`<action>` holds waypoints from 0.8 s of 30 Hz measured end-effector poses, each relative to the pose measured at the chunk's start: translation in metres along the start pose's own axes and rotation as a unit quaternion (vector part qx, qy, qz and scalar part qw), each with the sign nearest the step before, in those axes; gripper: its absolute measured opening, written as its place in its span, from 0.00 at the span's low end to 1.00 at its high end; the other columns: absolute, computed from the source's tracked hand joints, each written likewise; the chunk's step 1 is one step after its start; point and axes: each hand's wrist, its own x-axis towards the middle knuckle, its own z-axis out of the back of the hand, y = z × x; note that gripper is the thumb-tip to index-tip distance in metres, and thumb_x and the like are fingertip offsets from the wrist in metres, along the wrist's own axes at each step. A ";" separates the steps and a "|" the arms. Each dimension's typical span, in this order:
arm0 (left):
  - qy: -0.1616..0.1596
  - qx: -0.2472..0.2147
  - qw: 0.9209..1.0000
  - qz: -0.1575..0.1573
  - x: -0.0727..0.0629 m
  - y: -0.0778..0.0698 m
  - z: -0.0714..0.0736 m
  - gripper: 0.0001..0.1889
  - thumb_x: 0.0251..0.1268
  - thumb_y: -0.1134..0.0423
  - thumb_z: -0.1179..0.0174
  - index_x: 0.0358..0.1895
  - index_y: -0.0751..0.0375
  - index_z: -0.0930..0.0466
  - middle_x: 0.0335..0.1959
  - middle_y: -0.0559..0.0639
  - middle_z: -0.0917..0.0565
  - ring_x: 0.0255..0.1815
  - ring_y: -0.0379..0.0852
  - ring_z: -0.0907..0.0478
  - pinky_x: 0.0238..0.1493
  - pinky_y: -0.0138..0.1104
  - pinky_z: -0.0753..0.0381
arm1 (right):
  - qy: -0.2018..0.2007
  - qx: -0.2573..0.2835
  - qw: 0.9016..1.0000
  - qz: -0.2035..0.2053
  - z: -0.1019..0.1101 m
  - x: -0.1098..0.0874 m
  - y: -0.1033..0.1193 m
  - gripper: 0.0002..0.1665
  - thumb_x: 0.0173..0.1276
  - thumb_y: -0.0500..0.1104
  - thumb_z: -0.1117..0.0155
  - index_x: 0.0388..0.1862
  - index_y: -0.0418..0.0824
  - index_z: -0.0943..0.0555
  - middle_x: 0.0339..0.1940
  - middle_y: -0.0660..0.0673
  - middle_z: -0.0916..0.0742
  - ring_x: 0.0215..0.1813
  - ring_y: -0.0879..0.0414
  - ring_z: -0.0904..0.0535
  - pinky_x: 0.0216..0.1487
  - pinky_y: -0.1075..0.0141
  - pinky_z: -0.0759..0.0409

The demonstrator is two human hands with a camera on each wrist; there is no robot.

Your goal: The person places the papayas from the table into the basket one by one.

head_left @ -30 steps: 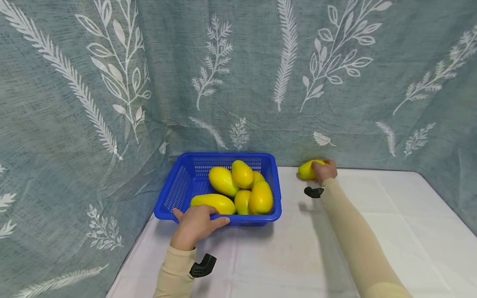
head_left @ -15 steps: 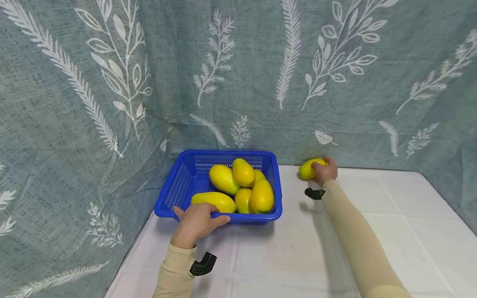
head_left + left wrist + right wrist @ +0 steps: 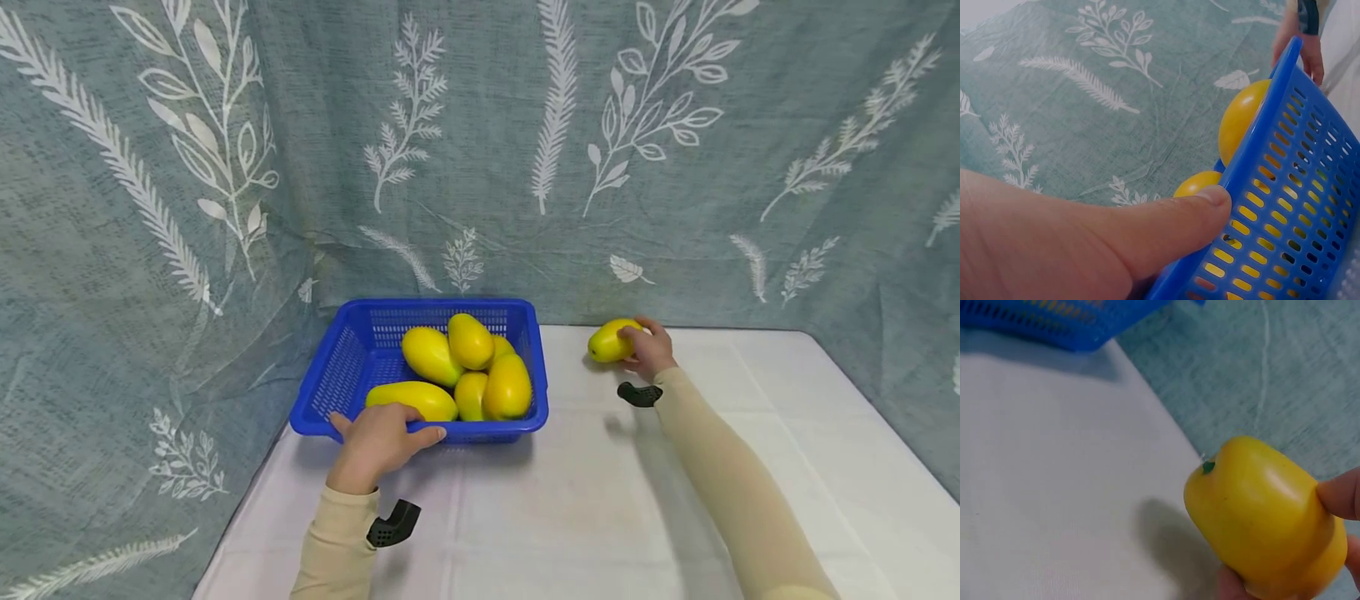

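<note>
My right hand (image 3: 651,348) holds a yellow mango (image 3: 612,341) between thumb and fingers at the back of the table. In the right wrist view this mango (image 3: 1257,512) shows a green stem spot, and its shadow falls on the cloth beside it, so it seems just off the surface. My left hand (image 3: 375,440) grips the front rim of a blue plastic basket (image 3: 318,379). Its thumb (image 3: 1166,228) lies over the rim in the left wrist view; the fingertips are hidden inside. Several yellow mangoes (image 3: 430,354) lie in the basket, mostly toward its right half.
A white cloth (image 3: 562,500) covers the table. Behind and to the left hangs a grey-green curtain (image 3: 480,150) with white leaf prints, close to the basket and the table's back edge. Each wrist carries a black device (image 3: 395,523).
My right hand has drawn the mango slightly away from the curtain and seems to have raised it. The left hand keeps its grip on the basket. The head view has shifted a little right.
</note>
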 end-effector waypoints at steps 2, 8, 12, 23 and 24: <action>0.003 0.002 1.000 0.002 0.000 0.000 0.002 0.25 0.65 0.41 0.35 0.54 0.56 0.12 0.51 0.58 0.11 0.65 0.74 0.25 0.61 0.86 0.62 | 0.026 0.004 1.000 0.000 0.001 -0.002 0.004 0.44 0.77 0.42 0.49 0.86 0.47 0.55 0.85 0.37 0.47 0.80 0.37 0.39 0.76 0.44 0.31; 0.005 0.000 1.000 0.001 0.002 0.004 0.004 0.23 0.65 0.41 0.34 0.51 0.56 0.11 0.39 0.53 0.10 0.61 0.72 0.22 0.61 0.87 0.64 | 0.089 0.003 0.996 0.012 -0.006 -0.014 0.023 0.44 0.77 0.43 0.49 0.86 0.49 0.56 0.85 0.39 0.44 0.74 0.40 0.32 0.71 0.50 0.24; 0.010 -0.004 1.000 0.000 0.003 0.003 0.003 0.23 0.65 0.41 0.34 0.50 0.56 0.11 0.35 0.52 0.11 0.60 0.72 0.21 0.61 0.86 0.64 | 0.120 -0.011 0.992 0.030 -0.014 -0.023 0.039 0.43 0.77 0.43 0.48 0.85 0.49 0.54 0.83 0.39 0.42 0.69 0.42 0.29 0.69 0.51 0.23; 0.008 -0.003 1.000 -0.006 0.002 0.001 0.000 0.23 0.65 0.40 0.35 0.50 0.55 0.11 0.37 0.53 0.10 0.59 0.73 0.21 0.60 0.87 0.62 | 0.183 -0.070 0.978 0.078 -0.052 -0.055 0.076 0.41 0.76 0.39 0.46 0.84 0.48 0.47 0.77 0.37 0.33 0.62 0.44 0.24 0.61 0.50 0.17; 0.008 -0.003 1.000 -0.007 0.002 0.000 -0.001 0.23 0.65 0.40 0.35 0.49 0.55 0.11 0.37 0.53 0.10 0.59 0.73 0.21 0.60 0.87 0.62 | 0.191 -0.078 0.975 0.082 -0.056 -0.059 0.078 0.41 0.76 0.39 0.46 0.84 0.47 0.47 0.76 0.36 0.33 0.62 0.45 0.24 0.58 0.53 0.15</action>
